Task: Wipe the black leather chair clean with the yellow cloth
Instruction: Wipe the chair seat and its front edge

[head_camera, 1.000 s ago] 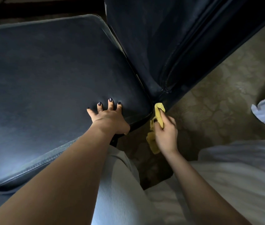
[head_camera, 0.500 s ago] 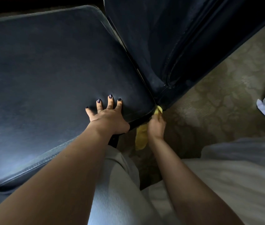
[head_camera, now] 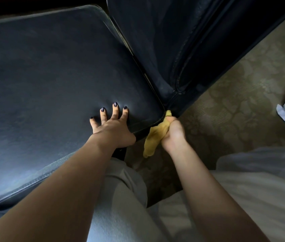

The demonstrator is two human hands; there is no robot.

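- The right hand [head_camera: 173, 135] was clamped around the cloth [head_camera: 153, 138], fingers curled so the yellow fabric bunched in the fist. A second before, it had held the cloth more loosely, with the fingers lying along it.
- Over that second the hand slid a little left and in towards the chair [head_camera: 54, 154]. It went from beside the lower end of the back [head_camera: 155, 41] to right against the near right corner of the seat [head_camera: 50, 67].
- The top tip of the cloth poked into the crease where seat and back meet. The rest hung down from the fist, over the carpet [head_camera: 234, 110] and clear of it.
- The left hand [head_camera: 113, 127] had not shifted. It lay flat on the seat near that same corner, fingers spread apart and straight, gripping nothing. The palm sat at the seat's edge.
- The two hands were close but not touching, with the seat corner between them.
- Judged from this, the wiping had moved off the open face of the back and into the joint and the seat's edge, where dirt tends to collect.
- The left hand seemed to be steadying the chair against the push of the cloth.
- The wide seat surface looked dull and streaky in the light. Whether it had been wiped could not be told, so much of the job probably remained.
- With the cloth wadded so tight, only its tip met the leather, so each pass would clean only a narrow strip.
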